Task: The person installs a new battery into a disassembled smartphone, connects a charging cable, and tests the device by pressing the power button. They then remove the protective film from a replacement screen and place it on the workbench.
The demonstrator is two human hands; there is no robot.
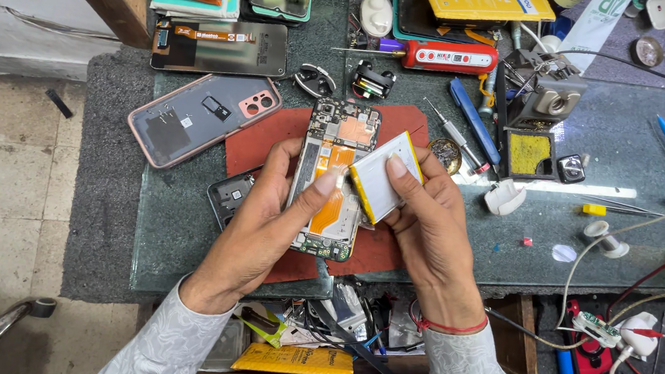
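Left hand grips an opened smartphone over the red mat on the desk; right hand pinches the white battery, tilted up at the phone's right edge. Rear cover already off, lying well left; battery looks lifted out of its bay, not seated.

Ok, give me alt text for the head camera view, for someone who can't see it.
Left hand holds an opened phone over a red mat while the right hand lifts its white battery. Tools and phone parts clutter the glass table.

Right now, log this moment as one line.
left hand: holds opened phone | right hand: lifts battery | under: red mat
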